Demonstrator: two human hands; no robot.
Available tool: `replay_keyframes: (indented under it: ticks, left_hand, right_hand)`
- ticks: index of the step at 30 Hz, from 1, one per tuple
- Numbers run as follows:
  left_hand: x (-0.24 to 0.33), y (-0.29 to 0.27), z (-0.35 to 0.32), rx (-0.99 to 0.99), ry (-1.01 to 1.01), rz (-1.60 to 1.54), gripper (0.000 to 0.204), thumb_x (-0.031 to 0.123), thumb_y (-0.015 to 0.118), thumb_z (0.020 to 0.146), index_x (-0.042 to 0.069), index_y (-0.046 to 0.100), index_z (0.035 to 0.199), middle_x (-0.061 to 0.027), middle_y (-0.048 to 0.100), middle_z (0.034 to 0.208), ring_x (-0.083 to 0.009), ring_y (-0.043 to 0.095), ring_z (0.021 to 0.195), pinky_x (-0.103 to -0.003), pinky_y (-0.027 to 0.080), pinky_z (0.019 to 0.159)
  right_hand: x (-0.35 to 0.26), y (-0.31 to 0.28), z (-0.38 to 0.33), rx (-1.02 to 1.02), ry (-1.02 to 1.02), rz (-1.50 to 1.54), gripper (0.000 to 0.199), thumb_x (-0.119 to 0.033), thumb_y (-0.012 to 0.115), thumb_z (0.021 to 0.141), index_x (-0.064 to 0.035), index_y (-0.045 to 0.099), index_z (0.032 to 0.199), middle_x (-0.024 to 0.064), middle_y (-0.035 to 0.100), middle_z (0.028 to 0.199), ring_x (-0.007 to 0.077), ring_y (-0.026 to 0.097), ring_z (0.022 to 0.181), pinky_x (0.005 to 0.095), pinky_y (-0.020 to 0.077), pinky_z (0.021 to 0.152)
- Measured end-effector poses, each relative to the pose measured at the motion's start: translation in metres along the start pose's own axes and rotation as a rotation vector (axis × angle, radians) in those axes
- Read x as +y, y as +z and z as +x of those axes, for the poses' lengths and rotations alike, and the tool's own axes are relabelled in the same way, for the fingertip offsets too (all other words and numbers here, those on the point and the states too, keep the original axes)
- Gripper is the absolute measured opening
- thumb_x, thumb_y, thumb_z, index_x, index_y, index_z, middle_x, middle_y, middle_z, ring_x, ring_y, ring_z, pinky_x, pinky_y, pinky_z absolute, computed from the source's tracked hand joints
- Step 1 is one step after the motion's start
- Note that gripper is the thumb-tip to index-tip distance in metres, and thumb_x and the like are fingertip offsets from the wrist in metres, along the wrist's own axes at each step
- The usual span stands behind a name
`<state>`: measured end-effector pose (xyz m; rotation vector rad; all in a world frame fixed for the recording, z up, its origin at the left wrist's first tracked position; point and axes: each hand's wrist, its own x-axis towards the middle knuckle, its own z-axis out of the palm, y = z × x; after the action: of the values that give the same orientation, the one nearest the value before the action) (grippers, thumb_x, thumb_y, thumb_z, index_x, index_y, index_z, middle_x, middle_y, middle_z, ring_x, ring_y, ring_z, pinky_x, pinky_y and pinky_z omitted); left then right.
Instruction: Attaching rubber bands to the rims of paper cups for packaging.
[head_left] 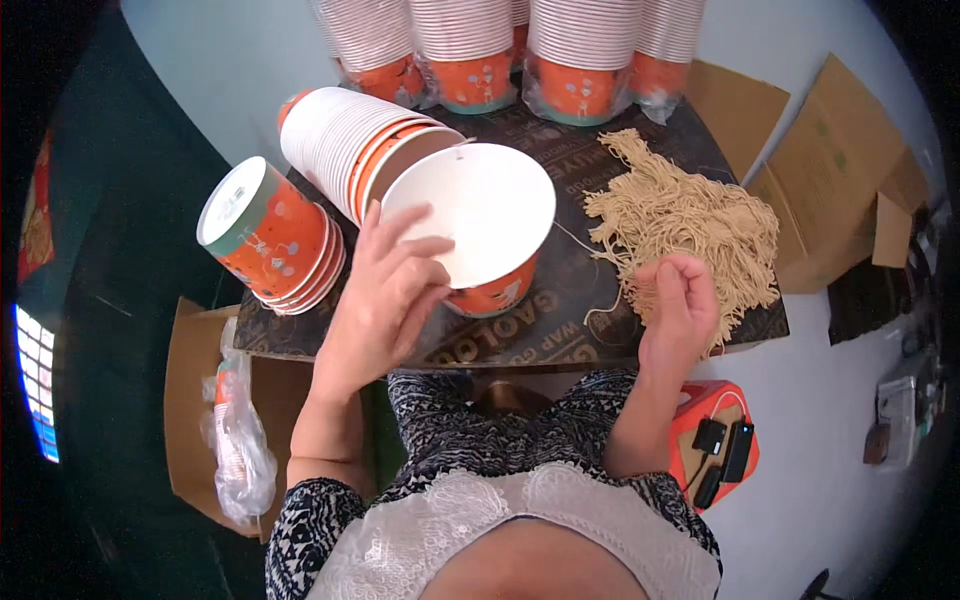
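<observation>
Orange bucket in the spotlight, both hands up!
It stands near the middle of the desk's front edge; the left hand has half-curled fingers at its rim, grip impossible to tell. The right hand's thumb and forefinger meet beside the tan string pile toward the right edge, any strand between them unclear. Stacked buckets line the back edge.
</observation>
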<state>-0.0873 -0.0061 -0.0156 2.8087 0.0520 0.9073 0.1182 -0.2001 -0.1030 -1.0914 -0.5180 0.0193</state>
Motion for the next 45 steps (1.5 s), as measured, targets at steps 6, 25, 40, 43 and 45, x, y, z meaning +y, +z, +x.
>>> replay_keyframes:
  ticks: [6, 25, 40, 43, 45]
  left_hand:
    - [0.020, 0.018, -0.003, 0.015, 0.027, -0.148, 0.019, -0.005, 0.069, 0.079, 0.004, 0.058, 0.092, -0.0080, 0.064, 0.087, -0.0283, 0.065, 0.087, -0.056, 0.037, 0.109]
    - [0.076, 0.035, -0.005, 0.068, -0.189, -0.418, 0.018, 0.010, 0.075, 0.086, 0.002, 0.059, 0.089, -0.0077, 0.060, 0.062, -0.0201, 0.060, 0.050, -0.030, 0.047, 0.047]
    - [0.063, 0.028, -0.006, 0.319, -0.117, -0.306, 0.007, -0.001, 0.064, 0.088, 0.001, 0.063, 0.081, -0.0096, 0.058, 0.065, -0.0223, 0.057, 0.051, -0.032, 0.044, 0.049]
    - [0.053, 0.022, -0.009, 0.444, -0.148, -0.285, 0.009, -0.002, 0.060, 0.091, 0.000, 0.060, 0.082, -0.0087, 0.057, 0.065, -0.0182, 0.054, 0.052, -0.028, 0.042, 0.050]
    - [0.048, 0.023, -0.012, 0.468, -0.149, -0.286, 0.009, -0.003, 0.060, 0.091, -0.001, 0.059, 0.082, -0.0089, 0.057, 0.066, -0.0176, 0.052, 0.053, -0.028, 0.041, 0.050]
  right_hand:
    - [-0.008, 0.017, 0.004, 0.029, -0.028, 0.143, 0.013, -0.002, 0.057, 0.097, 0.0035, 0.059, 0.108, 0.0112, 0.073, 0.095, 0.0092, 0.065, 0.082, 0.0214, 0.0475, 0.072]
    - [-0.019, 0.030, -0.043, -0.380, -0.294, -0.114, 0.013, 0.014, 0.057, 0.086, 0.0029, 0.060, 0.090, 0.0104, 0.060, 0.087, 0.0158, 0.064, 0.071, 0.0227, 0.0472, 0.065]
    - [-0.026, 0.034, -0.040, -0.459, -0.494, -0.345, 0.016, 0.003, 0.074, 0.071, -0.0060, 0.065, 0.081, 0.0046, 0.060, 0.080, 0.0238, 0.053, 0.076, 0.0351, 0.0387, 0.071]
    - [-0.029, 0.036, -0.040, -0.473, -0.434, -0.450, 0.013, 0.002, 0.072, 0.071, -0.0069, 0.065, 0.078, 0.0044, 0.058, 0.082, 0.0245, 0.052, 0.084, 0.0368, 0.0372, 0.075]
    - [-0.027, 0.039, -0.041, -0.477, -0.420, -0.468, 0.012, 0.001, 0.071, 0.071, -0.0073, 0.064, 0.077, 0.0040, 0.057, 0.082, 0.0244, 0.052, 0.084, 0.0373, 0.0364, 0.076]
